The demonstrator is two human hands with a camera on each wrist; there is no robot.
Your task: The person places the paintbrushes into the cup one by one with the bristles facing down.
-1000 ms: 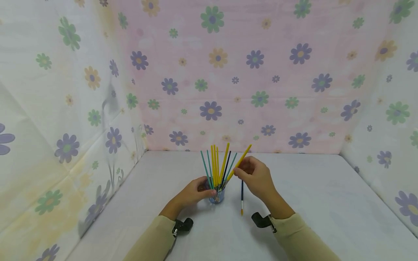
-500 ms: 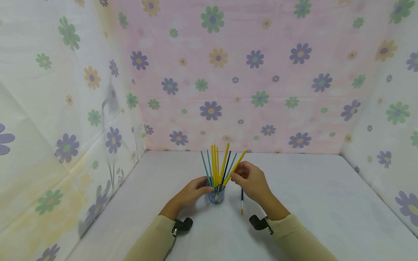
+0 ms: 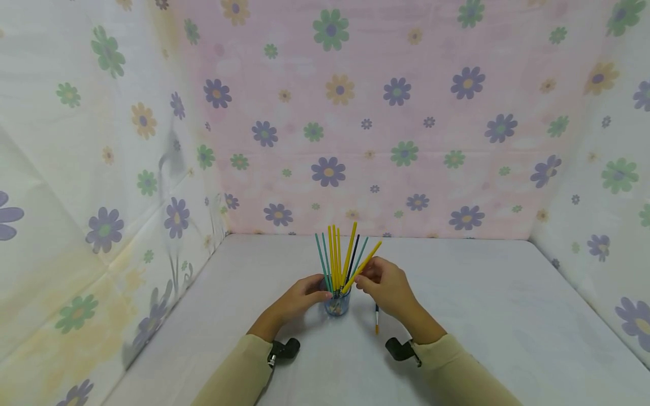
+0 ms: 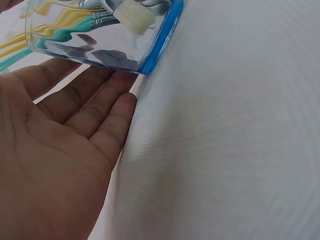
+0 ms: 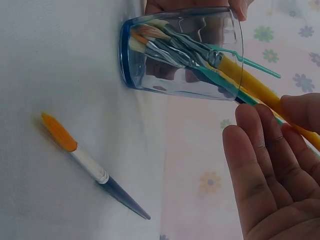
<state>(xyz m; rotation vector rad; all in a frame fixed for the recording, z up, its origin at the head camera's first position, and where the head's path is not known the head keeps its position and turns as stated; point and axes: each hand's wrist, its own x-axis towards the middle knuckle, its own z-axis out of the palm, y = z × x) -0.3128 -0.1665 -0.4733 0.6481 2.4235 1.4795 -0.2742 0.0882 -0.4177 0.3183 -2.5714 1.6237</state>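
Note:
A clear glass (image 3: 337, 306) with a blue base stands on the table, holding several paintbrushes (image 3: 333, 256) with yellow, teal and dark handles, bristles down. My left hand (image 3: 298, 299) grips the glass from the left, thumb in front and fingers behind. On the other side, my right hand (image 3: 390, 285) pinches a thick yellow paintbrush (image 3: 367, 262) by its handle between thumb and fingers. That brush leans right, its lower end inside the glass (image 5: 185, 52) in the right wrist view. Pale bristles (image 4: 134, 17) show through the glass in the left wrist view.
A dark-handled paintbrush (image 5: 95, 167) with orange bristles lies on the white table just right of the glass, partly hidden by my right hand in the head view. Flower-patterned cloth (image 3: 376, 113) closes off the back and both sides.
My right hand has moved left and down, lowering the yellow paintbrush into the glass. My left hand has stayed at the glass.

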